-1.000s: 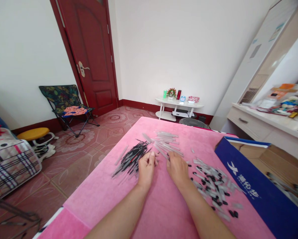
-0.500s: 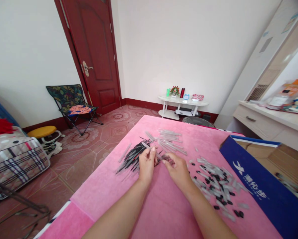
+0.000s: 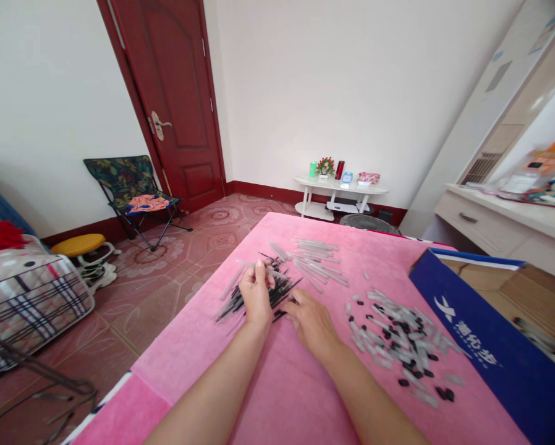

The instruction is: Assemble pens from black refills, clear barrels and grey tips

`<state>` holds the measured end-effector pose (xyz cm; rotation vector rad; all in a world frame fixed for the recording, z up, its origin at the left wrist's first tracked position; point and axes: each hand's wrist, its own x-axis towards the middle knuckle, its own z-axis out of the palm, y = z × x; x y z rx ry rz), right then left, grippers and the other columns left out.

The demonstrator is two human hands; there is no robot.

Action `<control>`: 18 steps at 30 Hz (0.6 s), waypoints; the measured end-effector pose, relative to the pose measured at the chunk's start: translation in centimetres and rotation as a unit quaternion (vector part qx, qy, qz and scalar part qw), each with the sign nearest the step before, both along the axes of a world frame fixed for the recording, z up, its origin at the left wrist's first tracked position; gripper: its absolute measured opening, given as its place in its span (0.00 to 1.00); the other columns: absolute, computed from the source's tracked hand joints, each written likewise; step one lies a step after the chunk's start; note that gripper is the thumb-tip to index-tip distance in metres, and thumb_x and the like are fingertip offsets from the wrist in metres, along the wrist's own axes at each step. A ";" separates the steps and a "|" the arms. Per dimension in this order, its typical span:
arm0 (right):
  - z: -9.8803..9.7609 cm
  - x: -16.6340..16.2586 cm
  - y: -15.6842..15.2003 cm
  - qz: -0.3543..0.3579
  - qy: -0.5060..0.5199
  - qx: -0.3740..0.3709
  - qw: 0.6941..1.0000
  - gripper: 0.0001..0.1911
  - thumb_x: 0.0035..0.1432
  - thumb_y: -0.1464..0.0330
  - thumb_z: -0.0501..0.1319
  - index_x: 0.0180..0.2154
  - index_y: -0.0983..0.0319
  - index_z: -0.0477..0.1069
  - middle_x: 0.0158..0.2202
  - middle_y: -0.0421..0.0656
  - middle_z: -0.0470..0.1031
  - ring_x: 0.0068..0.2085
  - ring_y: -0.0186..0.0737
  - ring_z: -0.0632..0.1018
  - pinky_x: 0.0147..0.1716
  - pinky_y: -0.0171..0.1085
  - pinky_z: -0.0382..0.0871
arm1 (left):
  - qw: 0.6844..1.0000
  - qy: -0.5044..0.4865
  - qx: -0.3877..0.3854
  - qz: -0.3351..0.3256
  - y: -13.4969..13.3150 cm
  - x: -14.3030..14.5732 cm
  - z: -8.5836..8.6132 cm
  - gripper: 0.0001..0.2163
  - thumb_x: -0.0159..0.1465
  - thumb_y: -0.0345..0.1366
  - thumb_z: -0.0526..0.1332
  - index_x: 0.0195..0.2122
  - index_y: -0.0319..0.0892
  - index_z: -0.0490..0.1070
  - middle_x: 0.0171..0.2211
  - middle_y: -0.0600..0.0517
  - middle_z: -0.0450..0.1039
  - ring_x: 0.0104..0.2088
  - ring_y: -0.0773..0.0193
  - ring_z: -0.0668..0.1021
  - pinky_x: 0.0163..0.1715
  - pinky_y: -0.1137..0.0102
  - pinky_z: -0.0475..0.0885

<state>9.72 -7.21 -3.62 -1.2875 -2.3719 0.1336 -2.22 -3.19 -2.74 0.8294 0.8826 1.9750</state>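
Observation:
On the pink-covered table (image 3: 300, 395) lies a heap of thin black pen refills (image 3: 254, 290). My left hand (image 3: 256, 295) is closed on a clear plastic pen tube (image 3: 249, 265), held just above that heap. Low beside it, my right hand (image 3: 311, 319) has its fingertips among the black refills at the heap's right edge; whether it grips one is hidden. A row of clear tubes (image 3: 319, 258) lies farther back. To the right spreads a scatter of small clear and black caps (image 3: 398, 346).
An open blue cardboard box (image 3: 491, 352) stands at the table's right edge. A white dresser (image 3: 504, 225) is behind it. On the floor to the left are a folding chair (image 3: 129, 191), a yellow stool (image 3: 76, 246) and a red door (image 3: 170, 99). A small white side table (image 3: 340, 191) stands by the far wall.
Both hands have shifted left, from between the heaps to the black refill heap. My left hand now holds a clear tube raised over the refills; my right hand reaches into them.

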 end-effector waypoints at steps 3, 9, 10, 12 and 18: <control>-0.1 0.1 0.0 0.007 -0.018 0.006 1.000 0.10 0.54 0.74 0.52 0.35 0.58 0.70 0.39 0.41 0.68 0.42 0.37 0.67 0.35 0.32 0.60 | 1.000 -0.011 0.001 0.003 0.1 0.0 0.0 0.15 0.56 0.46 0.57 0.30 0.36 0.68 0.16 0.57 0.61 0.15 0.75 0.63 0.16 0.78 0.56; 0.4 0.2 -0.3 0.048 -0.052 0.020 0.997 0.13 0.55 0.76 0.51 0.38 0.58 0.69 0.38 0.41 0.70 0.42 0.37 0.67 0.36 0.33 0.60 | 0.999 -0.044 0.005 0.001 0.4 -0.3 -0.2 0.14 0.55 0.44 0.57 0.30 0.36 0.67 0.16 0.58 0.61 0.15 0.76 0.63 0.15 0.78 0.56; 0.5 0.2 -0.4 0.053 -0.063 0.025 0.996 0.14 0.55 0.77 0.50 0.38 0.58 0.69 0.37 0.41 0.70 0.41 0.37 0.67 0.35 0.33 0.60 | 0.999 -0.047 0.004 0.000 0.5 -0.3 -0.2 0.14 0.55 0.44 0.58 0.29 0.36 0.67 0.16 0.58 0.61 0.15 0.76 0.63 0.15 0.78 0.56; 0.8 0.3 -0.6 0.060 -0.079 0.033 0.994 0.13 0.55 0.77 0.51 0.38 0.59 0.69 0.36 0.42 0.70 0.40 0.37 0.67 0.34 0.33 0.60 | 0.999 -0.052 0.004 -0.003 0.5 -0.3 -0.2 0.13 0.55 0.44 0.58 0.29 0.36 0.67 0.16 0.58 0.61 0.15 0.75 0.63 0.15 0.78 0.56; 1.0 1.0 -0.7 0.040 -0.094 0.038 0.994 0.10 0.54 0.77 0.51 0.33 0.60 0.68 0.34 0.42 0.69 0.38 0.36 0.67 0.33 0.33 0.59 | 0.998 -0.065 0.010 -0.016 0.4 -0.2 -0.3 0.12 0.56 0.42 0.57 0.30 0.36 0.67 0.15 0.58 0.60 0.15 0.75 0.63 0.15 0.79 0.56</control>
